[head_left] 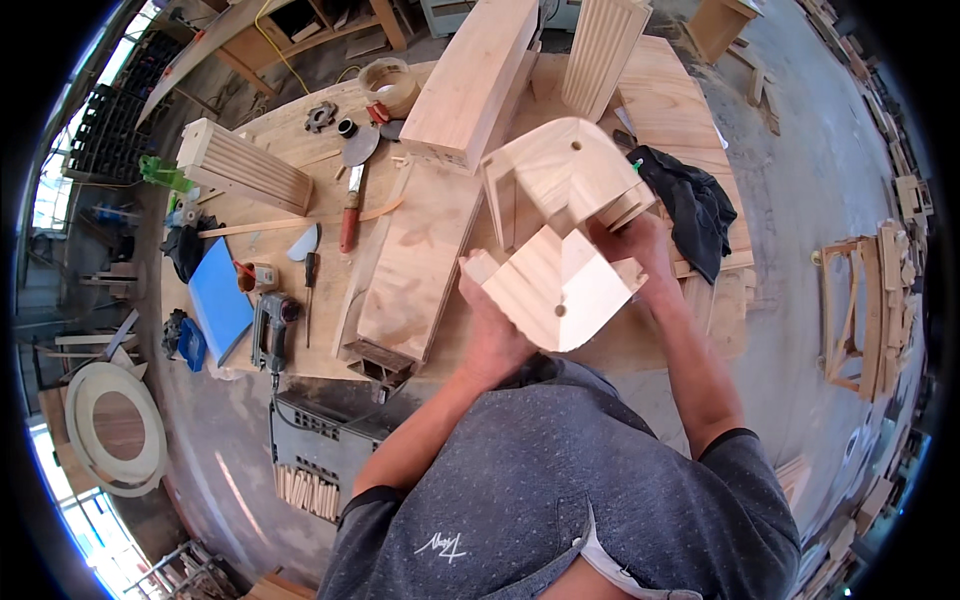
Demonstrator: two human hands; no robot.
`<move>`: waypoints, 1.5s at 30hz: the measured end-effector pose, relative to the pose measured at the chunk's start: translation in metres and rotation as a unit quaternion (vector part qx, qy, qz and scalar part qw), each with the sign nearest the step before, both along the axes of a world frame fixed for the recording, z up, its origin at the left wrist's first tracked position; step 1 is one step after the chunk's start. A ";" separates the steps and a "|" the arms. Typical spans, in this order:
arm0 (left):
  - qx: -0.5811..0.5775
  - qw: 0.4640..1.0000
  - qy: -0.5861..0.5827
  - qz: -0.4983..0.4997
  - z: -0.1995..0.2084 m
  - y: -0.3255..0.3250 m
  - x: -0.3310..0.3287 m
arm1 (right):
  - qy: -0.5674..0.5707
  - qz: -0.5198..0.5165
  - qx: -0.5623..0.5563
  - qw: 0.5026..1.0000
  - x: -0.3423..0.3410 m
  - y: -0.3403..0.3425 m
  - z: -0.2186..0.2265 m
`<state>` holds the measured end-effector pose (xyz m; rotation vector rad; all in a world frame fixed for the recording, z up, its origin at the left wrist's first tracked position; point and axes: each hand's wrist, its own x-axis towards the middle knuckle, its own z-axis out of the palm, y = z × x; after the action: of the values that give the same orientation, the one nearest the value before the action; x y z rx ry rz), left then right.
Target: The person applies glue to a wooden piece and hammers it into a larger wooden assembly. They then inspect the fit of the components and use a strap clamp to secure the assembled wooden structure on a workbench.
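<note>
My left hand (pixel 494 328) is closed round the left side of a pale wooden corner block (pixel 545 300), which has a rounded edge and a small round hole. My right hand (pixel 642 248) is closed at the lower right of a second wooden corner block (pixel 572 160), also rounded and drilled with a hole. This second block sits just beyond the first, and their edges meet or overlap in view. Some right-hand fingers are hidden behind the wood. Both blocks are above the wooden worktable (pixel 640 330), close to my chest.
A large wooden beam (pixel 470 80), a fluted post (pixel 603 60) and another fluted post (pixel 245 168) lie about the table. At left are a nail gun (pixel 272 335), a screwdriver (pixel 310 290), a red-handled brush (pixel 350 215) and a blue sheet (pixel 218 295). Black cloth (pixel 685 205) lies at right.
</note>
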<state>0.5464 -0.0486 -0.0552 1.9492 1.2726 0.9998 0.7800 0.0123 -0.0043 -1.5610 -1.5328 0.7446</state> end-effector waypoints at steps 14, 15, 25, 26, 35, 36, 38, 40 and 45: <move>-0.243 0.943 -0.068 -0.215 0.059 0.063 -0.066 | 0.018 0.024 -0.018 0.999 0.016 0.002 0.011; -0.264 0.935 -0.067 -0.229 0.063 0.067 -0.068 | 0.017 0.029 -0.011 0.999 0.018 0.003 0.010; -0.293 0.905 -0.029 -0.307 0.046 0.090 -0.095 | 0.021 0.071 0.015 0.997 0.029 0.009 0.008; -0.292 0.903 -0.029 -0.313 0.045 0.092 -0.095 | 0.003 0.078 0.007 0.997 0.032 0.010 0.007; -0.285 0.888 -0.030 -0.359 0.047 0.102 -0.093 | 0.028 0.065 0.035 0.997 0.036 0.020 -0.006; -0.279 0.888 -0.020 -0.364 0.048 0.104 -0.094 | 0.018 0.066 0.028 0.997 0.037 0.021 -0.005; -0.283 0.885 -0.021 -0.370 0.049 0.106 -0.094 | 0.000 0.070 0.015 0.997 0.038 0.024 -0.004; -0.306 0.879 -0.034 -0.365 0.048 0.105 -0.094 | 0.044 0.087 -0.005 0.995 0.040 0.026 -0.008; -0.360 0.876 -0.065 -0.314 0.031 0.086 -0.098 | -0.010 0.098 -0.098 0.990 0.035 0.031 -0.008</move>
<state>0.4479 0.0377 -0.0243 1.4877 0.6866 0.2484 0.8150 0.0437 -0.0126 -1.5763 -1.6867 1.0188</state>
